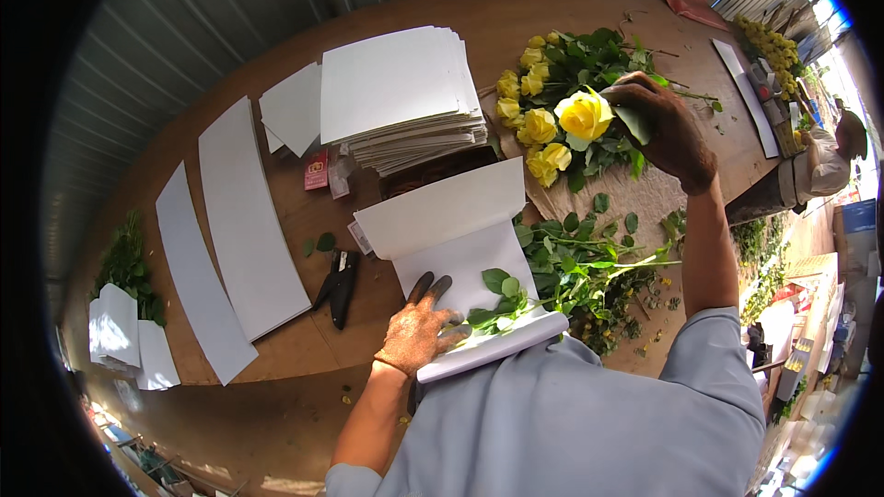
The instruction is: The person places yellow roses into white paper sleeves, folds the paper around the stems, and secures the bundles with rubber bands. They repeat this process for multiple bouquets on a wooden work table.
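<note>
In my gloved right hand [665, 133] is a yellow rose [584, 116], gripped close below its bloom, with a green leaf by the fingers. It is raised over a bunch of yellow roses [537, 127] lying on the table. My gloved left hand [419, 327] rests at the left edge of a white sheet [460, 262], its fingers stretched out and its thumb toward some leafy stems [502, 308]. Those stems lie on the sheet, whose near edge curls up against my body. A white board [442, 207] stands tilted at the sheet's far end.
A tall stack of white sheets [396, 83] occupies the table's middle. To its left lie long white strips [249, 212], a black stapler [341, 290] and a small red box [316, 170]. A wrapped leafy bundle [115, 322] is far left. Cut leaves [589, 267] cover the near right. Another person [815, 166] is at far right.
</note>
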`<state>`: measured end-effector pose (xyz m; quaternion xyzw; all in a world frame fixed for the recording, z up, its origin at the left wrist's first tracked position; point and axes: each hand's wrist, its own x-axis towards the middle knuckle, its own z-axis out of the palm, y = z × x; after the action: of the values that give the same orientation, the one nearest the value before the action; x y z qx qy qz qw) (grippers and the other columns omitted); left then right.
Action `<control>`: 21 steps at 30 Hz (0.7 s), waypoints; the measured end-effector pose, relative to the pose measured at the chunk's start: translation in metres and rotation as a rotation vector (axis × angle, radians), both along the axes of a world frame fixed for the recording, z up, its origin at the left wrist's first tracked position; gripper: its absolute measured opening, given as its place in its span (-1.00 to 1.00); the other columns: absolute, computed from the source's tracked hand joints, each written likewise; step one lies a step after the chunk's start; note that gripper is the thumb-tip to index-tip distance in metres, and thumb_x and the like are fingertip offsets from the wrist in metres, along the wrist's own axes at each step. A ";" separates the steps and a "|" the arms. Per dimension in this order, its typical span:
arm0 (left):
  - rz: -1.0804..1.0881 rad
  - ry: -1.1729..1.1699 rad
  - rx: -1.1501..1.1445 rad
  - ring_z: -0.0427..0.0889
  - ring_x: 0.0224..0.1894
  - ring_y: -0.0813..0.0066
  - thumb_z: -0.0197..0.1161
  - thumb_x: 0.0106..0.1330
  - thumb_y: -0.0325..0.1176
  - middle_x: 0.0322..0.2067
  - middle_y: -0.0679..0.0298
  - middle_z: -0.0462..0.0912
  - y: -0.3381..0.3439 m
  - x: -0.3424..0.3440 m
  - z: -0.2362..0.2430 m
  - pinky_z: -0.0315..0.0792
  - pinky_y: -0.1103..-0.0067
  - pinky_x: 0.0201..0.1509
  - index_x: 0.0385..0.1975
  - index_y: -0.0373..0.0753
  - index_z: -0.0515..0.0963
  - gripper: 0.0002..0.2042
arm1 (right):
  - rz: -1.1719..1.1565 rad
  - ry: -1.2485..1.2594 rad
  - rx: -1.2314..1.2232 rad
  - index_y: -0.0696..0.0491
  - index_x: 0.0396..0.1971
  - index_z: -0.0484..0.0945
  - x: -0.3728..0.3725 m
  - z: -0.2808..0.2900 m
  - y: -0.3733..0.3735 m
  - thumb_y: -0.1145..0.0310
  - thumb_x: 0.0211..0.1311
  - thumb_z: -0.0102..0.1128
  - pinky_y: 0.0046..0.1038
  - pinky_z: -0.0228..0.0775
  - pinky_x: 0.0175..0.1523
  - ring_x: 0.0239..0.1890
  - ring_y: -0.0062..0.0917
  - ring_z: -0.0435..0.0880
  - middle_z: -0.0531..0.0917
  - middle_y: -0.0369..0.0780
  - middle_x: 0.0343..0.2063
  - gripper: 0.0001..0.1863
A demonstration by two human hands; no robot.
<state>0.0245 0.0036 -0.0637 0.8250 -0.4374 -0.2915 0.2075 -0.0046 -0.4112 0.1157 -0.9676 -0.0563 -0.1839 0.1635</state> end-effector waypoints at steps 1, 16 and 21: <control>0.004 -0.004 -0.008 0.13 0.54 0.01 0.43 0.19 0.03 0.43 0.16 0.33 0.004 -0.002 -0.004 0.36 0.21 0.45 -0.15 -0.04 0.77 -0.65 | -0.003 -0.009 -0.050 0.00 -0.01 0.66 -0.009 0.013 0.011 0.51 0.04 0.41 -0.26 0.55 0.02 -0.06 -0.17 0.70 0.67 -0.16 -0.13 -0.57; 0.332 0.117 -0.173 0.45 0.34 -0.02 0.60 -0.03 -0.05 0.36 0.06 0.40 0.008 -0.008 -0.024 0.44 0.28 0.36 0.44 -0.19 0.24 -0.01 | 0.505 0.738 0.109 -0.13 -0.05 0.71 -0.025 -0.192 0.182 0.35 0.09 0.28 -0.09 0.59 -0.14 -0.28 -0.08 0.73 0.66 -0.09 -0.33 -0.64; 0.156 0.054 -0.102 0.32 0.44 0.05 0.52 0.07 0.00 0.43 0.14 0.27 0.007 -0.003 -0.015 0.45 0.23 0.36 0.17 0.11 0.61 -0.42 | 0.566 0.760 0.095 -0.07 0.07 0.63 -0.031 -0.189 0.173 0.29 0.07 0.30 -0.05 0.58 -0.07 -0.18 -0.04 0.72 0.67 -0.03 -0.25 -0.53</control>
<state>0.0216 0.0104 -0.0792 0.8366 -0.3805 -0.2740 0.2832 -0.0354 -0.2378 -0.0736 -0.9044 -0.2454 0.2326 0.2602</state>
